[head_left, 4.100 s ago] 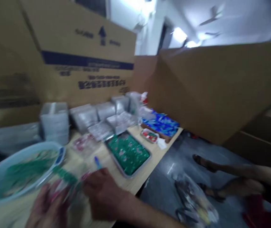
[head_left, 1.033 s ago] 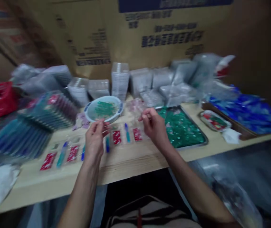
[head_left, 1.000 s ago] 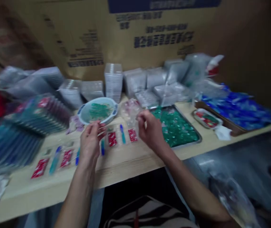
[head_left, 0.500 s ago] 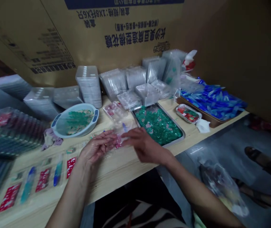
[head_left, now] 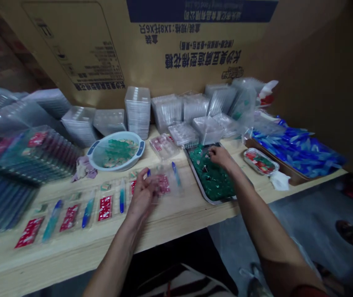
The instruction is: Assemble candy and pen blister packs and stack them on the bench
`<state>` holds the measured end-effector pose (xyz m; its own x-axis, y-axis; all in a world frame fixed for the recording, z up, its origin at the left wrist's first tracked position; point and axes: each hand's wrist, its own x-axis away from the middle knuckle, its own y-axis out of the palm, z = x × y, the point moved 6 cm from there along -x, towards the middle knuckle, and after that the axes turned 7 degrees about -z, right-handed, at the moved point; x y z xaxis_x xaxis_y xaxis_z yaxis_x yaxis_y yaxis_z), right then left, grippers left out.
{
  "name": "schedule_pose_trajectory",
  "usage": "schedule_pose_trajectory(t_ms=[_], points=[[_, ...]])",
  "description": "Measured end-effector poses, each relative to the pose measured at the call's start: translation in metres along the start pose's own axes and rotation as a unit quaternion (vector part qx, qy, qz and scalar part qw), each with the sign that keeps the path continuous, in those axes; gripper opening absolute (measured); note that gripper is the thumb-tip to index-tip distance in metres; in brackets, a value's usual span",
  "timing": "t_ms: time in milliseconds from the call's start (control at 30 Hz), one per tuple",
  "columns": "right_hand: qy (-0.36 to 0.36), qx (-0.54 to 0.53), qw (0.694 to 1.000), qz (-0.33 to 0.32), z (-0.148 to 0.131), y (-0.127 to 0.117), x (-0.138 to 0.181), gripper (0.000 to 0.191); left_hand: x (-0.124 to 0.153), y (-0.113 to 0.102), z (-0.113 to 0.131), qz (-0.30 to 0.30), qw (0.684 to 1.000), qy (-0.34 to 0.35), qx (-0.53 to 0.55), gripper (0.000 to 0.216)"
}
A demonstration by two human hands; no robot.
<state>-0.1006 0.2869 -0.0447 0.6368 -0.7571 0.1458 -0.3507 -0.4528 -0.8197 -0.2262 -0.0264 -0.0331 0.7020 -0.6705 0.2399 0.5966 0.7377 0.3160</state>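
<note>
My left hand (head_left: pixel 143 193) is closed on the left edge of a clear plastic tray (head_left: pixel 178 193). In that tray lie a red packet with white marks (head_left: pixel 163 184) and a blue, pen-shaped piece (head_left: pixel 176 173). Over the far part of a metal tray (head_left: pixel 201 187) is my right hand (head_left: pixel 221 156), fingers pinched together; what is between them is too small to make out. Glossy green pieces (head_left: pixel 216 181) fill the metal tray. Left of my left hand stand several filled clear trays in a row, each with a red packet (head_left: pixel 105 207), a blue piece (head_left: pixel 122 196) and a small greenish item (head_left: pixel 105 186).
Behind are stacks of clear trays (head_left: pixel 137 111) against a large carton (head_left: pixel 151 74). A pale blue basin (head_left: pixel 116 163) holds greenish pieces. On the right, a foil dish (head_left: pixel 260 161) stands beside a box of blue pieces (head_left: pixel 300 150). Filled trays are piled at left (head_left: pixel 49 152).
My right hand has moved away from my left, to the right, over the green pieces. My left hand keeps the clear tray, now lower over the table. The view has shifted left.
</note>
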Motion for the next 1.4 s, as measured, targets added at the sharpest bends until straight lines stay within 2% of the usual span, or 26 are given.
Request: schedule_pose_trajectory(t_ms=[67, 167, 233, 300, 400, 533, 633, 767, 900, 1067, 1233, 1300, 1400], points=[[-0.026, -0.052, 0.998, -0.005, 0.0, -0.001, 0.011, 0.029, -0.001, 0.001, -0.001, -0.013, 1.0, 0.019, -0.009, 0.076], [-0.069, -0.138, 0.988, -0.023, -0.01, 0.004, 0.033, 0.039, -0.005, 0.015, -0.007, -0.047, 0.998, 0.005, -0.045, 0.05], [-0.123, -0.234, 0.963, -0.059, -0.028, 0.014, 0.05, 0.04, -0.006, 0.026, -0.009, -0.053, 0.994, 0.0, -0.092, 0.032], [-0.188, -0.293, 0.933, -0.087, -0.054, 0.025, 0.067, 0.036, -0.006, 0.037, -0.006, -0.053, 0.987, 0.031, -0.151, 0.026], [-0.278, -0.217, 0.935, -0.041, -0.095, 0.034, 0.095, 0.031, -0.006, 0.048, 0.002, -0.048, 0.971, 0.087, -0.22, 0.023], [-0.354, -0.102, 0.929, 0.045, -0.136, 0.043, 0.128, 0.028, -0.012, 0.042, -0.003, -0.044, 0.983, 0.052, -0.169, 0.03], [-0.361, -0.09, 0.927, 0.05, -0.145, 0.05, 0.135, 0.028, -0.013, 0.031, -0.011, -0.046, 0.995, 0.007, -0.083, 0.035], [-0.354, -0.102, 0.929, 0.027, -0.145, 0.055, 0.131, 0.026, -0.01, 0.023, -0.011, -0.078, 0.996, 0.006, -0.035, 0.031], [-0.341, -0.09, 0.936, 0.004, -0.149, 0.059, 0.132, 0.019, -0.006, 0.02, -0.007, -0.103, 0.992, 0.036, -0.064, 0.018], [-0.331, -0.045, 0.942, 0.021, -0.159, 0.066, 0.138, 0.021, -0.005, 0.012, -0.003, -0.07, 0.977, 0.1, -0.177, 0.025], [-0.326, -0.122, 0.937, -0.013, -0.152, 0.071, 0.129, 0.03, -0.002, 0.002, 0.008, -0.039, 0.957, 0.162, -0.239, 0.029], [-0.326, -0.161, 0.931, -0.044, -0.147, 0.076, 0.125, 0.029, -0.001, -0.003, 0.01, -0.026, 0.959, 0.162, -0.231, 0.028], [-0.308, -0.214, 0.922, -0.101, -0.141, 0.086, 0.122, 0.029, -0.002, -0.005, 0.007, -0.029, 0.974, 0.126, -0.186, 0.024]])
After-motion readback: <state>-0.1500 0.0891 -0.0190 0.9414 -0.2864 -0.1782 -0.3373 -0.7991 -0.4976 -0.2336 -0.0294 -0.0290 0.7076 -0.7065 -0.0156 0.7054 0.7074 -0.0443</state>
